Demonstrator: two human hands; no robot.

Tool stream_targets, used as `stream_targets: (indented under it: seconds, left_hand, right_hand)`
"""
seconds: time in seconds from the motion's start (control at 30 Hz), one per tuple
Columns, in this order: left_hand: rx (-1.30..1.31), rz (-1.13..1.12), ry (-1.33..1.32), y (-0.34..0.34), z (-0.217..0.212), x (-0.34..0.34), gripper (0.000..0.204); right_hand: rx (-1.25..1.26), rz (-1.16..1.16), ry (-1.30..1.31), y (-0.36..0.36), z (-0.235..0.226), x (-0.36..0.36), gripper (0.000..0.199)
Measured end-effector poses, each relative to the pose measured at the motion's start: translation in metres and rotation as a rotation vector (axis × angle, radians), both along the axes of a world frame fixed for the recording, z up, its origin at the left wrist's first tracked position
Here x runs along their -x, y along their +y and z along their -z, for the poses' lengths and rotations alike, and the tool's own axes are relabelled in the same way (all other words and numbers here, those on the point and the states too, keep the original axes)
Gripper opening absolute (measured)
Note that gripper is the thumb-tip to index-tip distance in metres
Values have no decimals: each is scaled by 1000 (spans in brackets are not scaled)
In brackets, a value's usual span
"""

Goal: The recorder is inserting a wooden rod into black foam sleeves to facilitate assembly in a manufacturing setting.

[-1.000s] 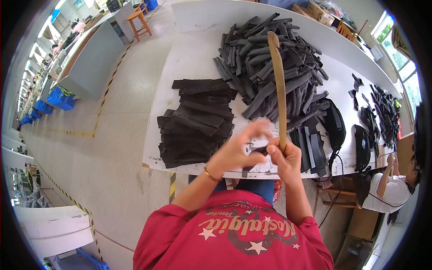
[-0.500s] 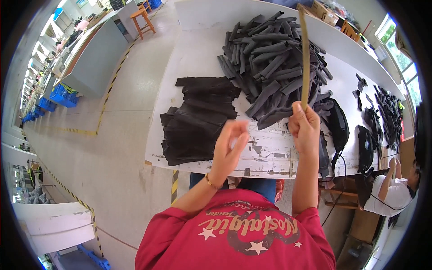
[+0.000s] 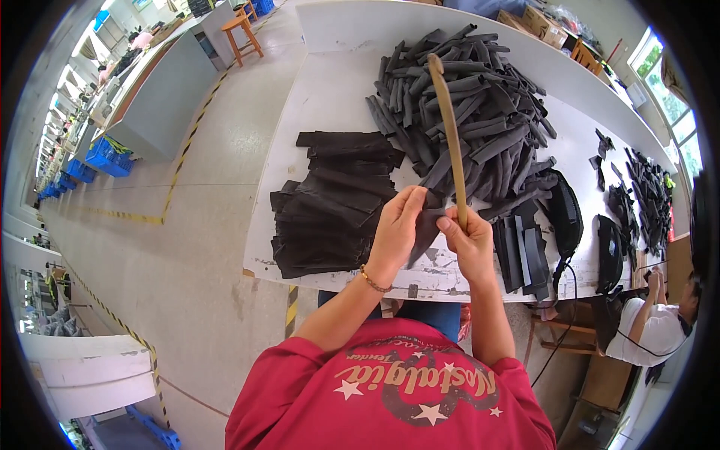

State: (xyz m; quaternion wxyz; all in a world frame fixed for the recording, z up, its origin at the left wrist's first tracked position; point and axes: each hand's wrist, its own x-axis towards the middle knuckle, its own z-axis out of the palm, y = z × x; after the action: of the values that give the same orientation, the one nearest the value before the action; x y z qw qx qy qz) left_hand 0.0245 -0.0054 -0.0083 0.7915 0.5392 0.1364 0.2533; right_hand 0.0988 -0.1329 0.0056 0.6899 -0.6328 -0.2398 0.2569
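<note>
Over the white table [image 3: 337,82], both my hands are closed on a black fabric piece [image 3: 426,238] between them. My left hand [image 3: 399,226] pinches its upper left edge. My right hand [image 3: 470,245] grips a long tan stick [image 3: 450,127] pointing up and away, with thumb and fingers also at the fabric's right edge. Left of my hands lies a layered stack of flat black fabric pieces [image 3: 330,206]. A heap of rolled dark grey fabric tubes [image 3: 465,97] rises beyond the stick. To the right of my right hand lie several black strips [image 3: 521,251].
Two black pouches [image 3: 566,214] [image 3: 610,247] lie toward the right, with a dark cable hanging off the near edge. More black pieces [image 3: 649,199] are farther right. A person in white [image 3: 645,330] sits at the right. A raised panel [image 3: 360,26] borders the table's far side.
My right hand has come left and down with the stick, which now leans left. My left hand has moved up and right, and is now closed on the black fabric piece.
</note>
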Motion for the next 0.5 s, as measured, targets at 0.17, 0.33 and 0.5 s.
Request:
stream_targets:
  seconds: [0.17, 0.33, 0.5]
  left_hand:
    - [253, -28, -31, -23, -2, -2, 25]
    - [132, 443, 187, -36, 25, 30, 23]
    - [61, 485, 259, -35, 32, 48, 22]
  right_hand:
    - [-3, 17, 30, 6, 4, 0, 10]
    - [13, 265, -213, 17, -10, -30, 11]
    - [-255, 441, -229, 57, -67, -105, 20]
